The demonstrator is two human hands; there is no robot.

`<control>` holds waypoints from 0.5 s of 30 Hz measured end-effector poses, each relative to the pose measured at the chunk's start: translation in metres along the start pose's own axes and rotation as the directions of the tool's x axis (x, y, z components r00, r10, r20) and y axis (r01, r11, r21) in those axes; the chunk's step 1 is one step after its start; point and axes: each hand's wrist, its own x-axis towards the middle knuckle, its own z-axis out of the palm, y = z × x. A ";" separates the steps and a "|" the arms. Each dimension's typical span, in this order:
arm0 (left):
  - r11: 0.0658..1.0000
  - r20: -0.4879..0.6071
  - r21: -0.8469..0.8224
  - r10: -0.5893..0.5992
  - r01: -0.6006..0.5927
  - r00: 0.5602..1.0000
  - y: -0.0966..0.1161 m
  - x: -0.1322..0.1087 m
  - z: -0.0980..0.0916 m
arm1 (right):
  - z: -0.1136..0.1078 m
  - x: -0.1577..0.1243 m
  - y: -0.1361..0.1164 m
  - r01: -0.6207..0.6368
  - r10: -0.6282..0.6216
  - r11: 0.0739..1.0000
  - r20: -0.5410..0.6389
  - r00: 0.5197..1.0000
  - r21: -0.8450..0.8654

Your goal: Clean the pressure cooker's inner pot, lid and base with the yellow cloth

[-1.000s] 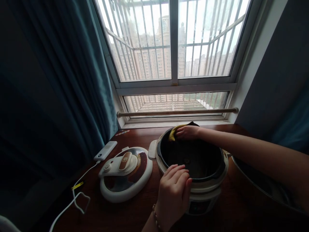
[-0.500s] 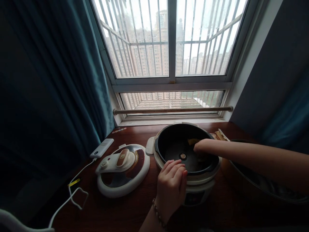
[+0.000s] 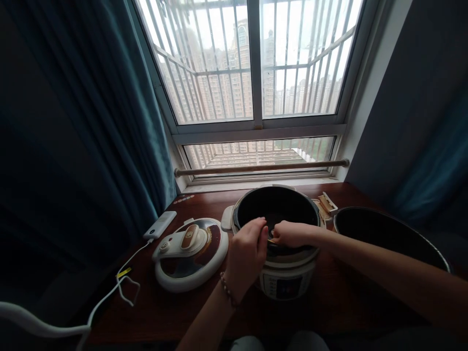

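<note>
An electric pressure cooker (image 3: 268, 278) stands uncovered on the table, with a dark inner pot (image 3: 252, 204) in it. My left hand (image 3: 245, 253) is closed over the pot's near left rim, its fingertips bent inward. Inside the near part of the pot, my right hand (image 3: 292, 234) is closed in a fist around a yellow cloth (image 3: 271, 241). Only a scrap of that cloth shows, so its shape is hidden. To the left lies the cooker's white and brown lid (image 3: 210, 273), handle up.
A white power bank (image 3: 161, 224) with a white cable (image 3: 104, 297) lies left of the lid. Right of the cooker is a large dark basin (image 3: 395, 234). Behind the table are a window (image 3: 258, 129) with a rail (image 3: 263, 168) and a blue curtain (image 3: 142, 146).
My right hand has moved from the right side of the pot to its near side, with the yellow cloth. My left hand has shifted slightly left and up. The camera view has moved a little.
</note>
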 end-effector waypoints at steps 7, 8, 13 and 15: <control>0.929 0.891 -0.270 0.142 0.253 0.430 -0.002 0.079 0.024 | 0.047 -0.074 -0.035 -0.040 -0.123 0.964 -0.576 0.808 -0.262; 0.911 0.946 -0.253 0.161 0.327 0.283 -0.003 0.084 0.029 | 0.063 -0.078 -0.034 -0.005 -0.182 0.965 -0.680 0.710 -0.262; 0.917 0.997 -0.074 0.069 0.393 0.026 -0.016 0.091 0.032 | 0.108 -0.070 -0.011 0.117 -0.324 0.945 -0.921 0.218 -0.305; 0.970 0.999 0.030 -0.033 0.240 0.010 -0.024 0.091 0.027 | 0.106 -0.063 -0.002 0.108 -0.342 0.938 -0.928 0.149 -0.328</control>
